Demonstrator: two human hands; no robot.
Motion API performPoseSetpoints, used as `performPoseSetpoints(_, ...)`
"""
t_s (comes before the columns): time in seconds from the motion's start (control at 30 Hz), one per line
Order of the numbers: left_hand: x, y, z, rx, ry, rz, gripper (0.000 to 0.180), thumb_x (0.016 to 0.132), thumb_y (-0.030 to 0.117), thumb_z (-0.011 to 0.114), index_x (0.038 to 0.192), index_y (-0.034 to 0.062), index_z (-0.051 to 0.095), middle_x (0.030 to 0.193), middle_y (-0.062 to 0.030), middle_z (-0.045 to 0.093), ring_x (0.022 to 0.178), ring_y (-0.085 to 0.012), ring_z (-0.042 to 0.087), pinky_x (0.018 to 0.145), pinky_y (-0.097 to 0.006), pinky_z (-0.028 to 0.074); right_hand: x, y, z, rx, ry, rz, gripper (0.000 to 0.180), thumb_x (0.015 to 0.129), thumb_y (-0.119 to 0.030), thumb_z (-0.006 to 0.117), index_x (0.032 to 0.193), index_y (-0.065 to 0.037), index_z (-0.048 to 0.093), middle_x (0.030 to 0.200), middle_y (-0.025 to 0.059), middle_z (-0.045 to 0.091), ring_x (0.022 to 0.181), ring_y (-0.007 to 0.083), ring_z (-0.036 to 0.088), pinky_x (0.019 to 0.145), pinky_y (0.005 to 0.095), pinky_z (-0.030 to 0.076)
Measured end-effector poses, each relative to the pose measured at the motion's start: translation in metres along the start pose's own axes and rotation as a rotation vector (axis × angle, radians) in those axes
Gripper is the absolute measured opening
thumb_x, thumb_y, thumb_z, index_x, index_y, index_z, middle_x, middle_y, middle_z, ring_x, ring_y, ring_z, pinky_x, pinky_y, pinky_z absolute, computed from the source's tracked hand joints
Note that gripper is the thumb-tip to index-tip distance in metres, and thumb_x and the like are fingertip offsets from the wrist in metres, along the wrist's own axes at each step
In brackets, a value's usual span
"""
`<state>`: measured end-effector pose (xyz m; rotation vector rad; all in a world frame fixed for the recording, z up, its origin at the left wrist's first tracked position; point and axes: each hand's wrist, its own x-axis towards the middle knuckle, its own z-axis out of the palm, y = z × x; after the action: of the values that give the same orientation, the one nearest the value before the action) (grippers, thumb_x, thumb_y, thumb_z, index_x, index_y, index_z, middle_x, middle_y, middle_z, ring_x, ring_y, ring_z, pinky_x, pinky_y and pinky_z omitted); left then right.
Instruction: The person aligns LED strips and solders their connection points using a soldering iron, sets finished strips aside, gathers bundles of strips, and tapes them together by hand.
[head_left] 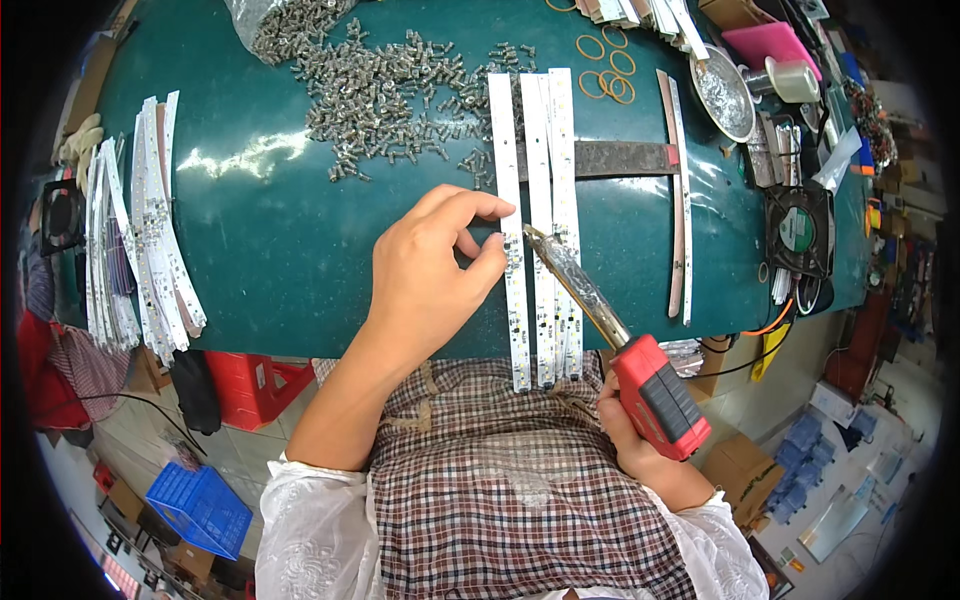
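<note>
In front of me several white LED circuit strips (541,150) lie side by side, their near ends reaching past the table's front edge. My left hand (430,260) is at the left strip (512,290), thumb and curled index finger apart, both tips at its edge. I see nothing between them. A red and black soldering gun (658,400) is gripped in my right hand (632,440), at the near right. Its metal barrel (585,290) slants up to the left, with the tip over the strips close to my left fingertips. Whether the tip touches a strip I cannot tell.
Small metal parts (385,95) are heaped at the back of the green table (270,240). A dark bar (625,158) passes beneath the strips. More strips (150,230) lie left. Rubber bands (607,70), a metal bowl (724,95) and a small fan (797,228) are on the right.
</note>
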<state>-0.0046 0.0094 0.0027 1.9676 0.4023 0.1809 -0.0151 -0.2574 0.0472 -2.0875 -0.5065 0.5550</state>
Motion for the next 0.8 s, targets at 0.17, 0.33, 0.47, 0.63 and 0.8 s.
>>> performPoseSetpoints(0.17, 0.002, 0.000, -0.001, 0.017, 0.005, 0.013, 0.025, 0.077, -0.001, 0.066, 0.100, 0.0047, 0.072, 0.091, -0.0024, 0.066, 0.063, -0.0076, 0.054, 0.055, -0.023, 0.042, 0.001, 0.004, 0.007, -0.021, 0.016, -0.001, 0.026, 0.070, 0.006, 0.069, 0.096, 0.003, 0.064, 0.087, 0.0140, 0.062, 0.069, 0.0262, 0.062, 0.061, 0.0330, 0.050)
performPoseSetpoints(0.33, 0.002, -0.001, 0.000, -0.007, 0.010, 0.006, 0.026, 0.076, -0.002, 0.065, 0.100, 0.0045, 0.072, 0.089, -0.0028, 0.067, 0.064, -0.0087, 0.054, 0.057, -0.023, 0.043, 0.005, 0.005, 0.010, 0.013, 0.007, 0.015, 0.024, 0.071, 0.005, 0.068, 0.095, 0.003, 0.064, 0.084, 0.0128, 0.062, 0.067, 0.0254, 0.062, 0.059, 0.0325, 0.049)
performPoseSetpoints(0.47, 0.002, -0.001, 0.000, -0.002, 0.015, 0.013, 0.026, 0.076, -0.002, 0.065, 0.100, 0.0045, 0.072, 0.089, -0.0027, 0.067, 0.064, -0.0088, 0.054, 0.058, -0.023, 0.043, 0.005, 0.006, 0.011, 0.007, -0.012, 0.037, 0.023, 0.071, 0.005, 0.068, 0.093, 0.002, 0.064, 0.082, 0.0121, 0.061, 0.065, 0.0252, 0.060, 0.057, 0.0326, 0.048)
performPoseSetpoints(0.63, 0.001, -0.002, 0.001, -0.009, 0.016, 0.005, 0.025, 0.076, -0.002, 0.065, 0.099, 0.0047, 0.072, 0.089, -0.0026, 0.067, 0.064, -0.0089, 0.053, 0.058, -0.023, 0.043, 0.007, 0.005, 0.012, -0.015, -0.011, 0.039, 0.022, 0.070, 0.005, 0.068, 0.092, 0.001, 0.064, 0.082, 0.0121, 0.061, 0.065, 0.0254, 0.060, 0.057, 0.0328, 0.048)
performPoseSetpoints(0.8, 0.001, -0.003, 0.002, -0.003, 0.030, 0.015, 0.026, 0.076, -0.002, 0.065, 0.099, 0.0047, 0.072, 0.088, -0.0024, 0.067, 0.065, -0.0092, 0.052, 0.059, -0.024, 0.043, 0.008, 0.001, 0.011, 0.002, -0.012, 0.042, 0.021, 0.070, 0.005, 0.068, 0.090, 0.001, 0.063, 0.081, 0.0119, 0.061, 0.065, 0.0256, 0.059, 0.057, 0.0330, 0.048)
